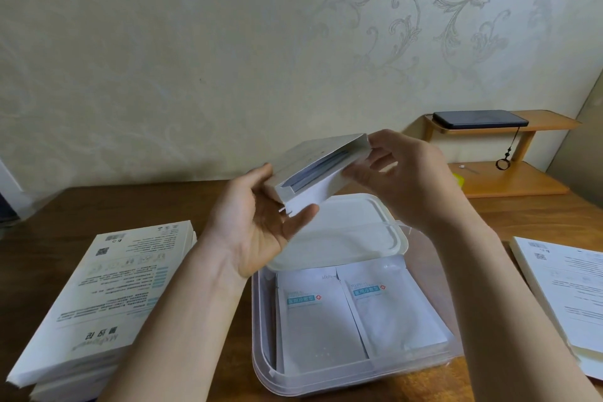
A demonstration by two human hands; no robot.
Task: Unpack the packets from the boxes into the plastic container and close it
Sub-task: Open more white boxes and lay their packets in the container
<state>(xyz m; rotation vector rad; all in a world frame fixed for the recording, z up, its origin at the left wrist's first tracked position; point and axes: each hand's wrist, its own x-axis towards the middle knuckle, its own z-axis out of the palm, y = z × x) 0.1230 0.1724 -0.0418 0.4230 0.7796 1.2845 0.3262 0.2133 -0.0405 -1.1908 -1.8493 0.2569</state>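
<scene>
Holding left hand (261,232): thumb and fingers clamp small white cardboard box (310,173), raised above the container.
Right hand (411,179): fingertips pinch the box's open end flap.
Clear plastic container (359,378): on brown table (538,222); white lid (342,232) across far rim.
White packets (316,326): two showing inside, possibly more beneath.
Spare boxes: left stack (98,297), right stack (561,287).

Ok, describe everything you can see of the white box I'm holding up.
The flat white cardboard box is held tilted above the clear plastic container. Its near side is open, with bluish packet edges showing inside. The left hand grips its lower corner; the right hand holds its upper end.
</scene>
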